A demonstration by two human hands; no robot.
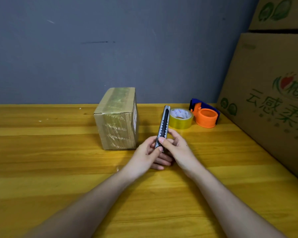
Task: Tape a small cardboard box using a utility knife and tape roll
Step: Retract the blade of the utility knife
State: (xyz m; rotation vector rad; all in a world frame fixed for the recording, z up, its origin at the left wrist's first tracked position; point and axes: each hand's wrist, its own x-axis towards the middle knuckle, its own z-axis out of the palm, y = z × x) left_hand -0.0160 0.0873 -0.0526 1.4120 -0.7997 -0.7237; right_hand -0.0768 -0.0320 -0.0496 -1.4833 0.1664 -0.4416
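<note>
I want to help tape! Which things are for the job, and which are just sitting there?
For the job: small cardboard box, utility knife held by both hands, tape roll.
Just there: orange tape dispenser, big printed cartons.

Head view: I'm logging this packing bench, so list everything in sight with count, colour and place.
Small taped cardboard box: one, brown, table centre-left.
Grey-and-black utility knife: one, held upright, right of the box.
Yellowish clear tape roll: one, behind the knife.
Orange-and-blue tape dispenser: one, right of the roll.
Large printed cardboard cartons: two, brown, stacked at right.
Wooden table: one, yellow.
Left hand: grips the knife's base.
Right hand: grips the knife's base.
</note>
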